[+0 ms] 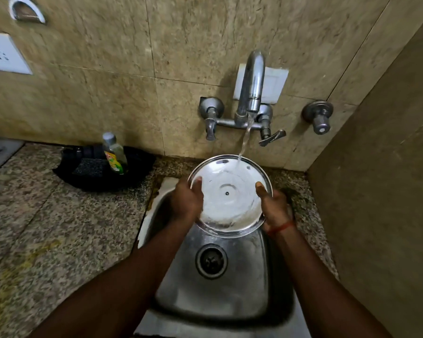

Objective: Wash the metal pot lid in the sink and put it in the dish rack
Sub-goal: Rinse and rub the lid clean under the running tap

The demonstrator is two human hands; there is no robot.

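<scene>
Right now I am seeing both hands clamping the metal pot lid (230, 196) by its rim, over the far end of the sink (230, 289). The left hand (186, 200) is gripping the left edge, thumb lying across the lid's inner face, fingers hidden behind it. The right hand (274, 207) is holding the opposite edge the same way, thumb on the inside, with a red thread (281, 227) sitting round that wrist. The lid is tilting its shiny underside toward me, and a stream of water (245, 137) is falling from the tap (252, 84) just beyond the hands and striking the lid's far part. Below the hands, nearer to me, the sink's drain (211, 261) is showing in the steel basin. Off to the left of the left hand, on the speckled stone counter (47, 215), a dish soap bottle (114, 153) is standing in a black tray (103, 172) against the tiled wall (108, 69). A white socket plate (4, 53) is sitting higher on that wall, far left.
</scene>
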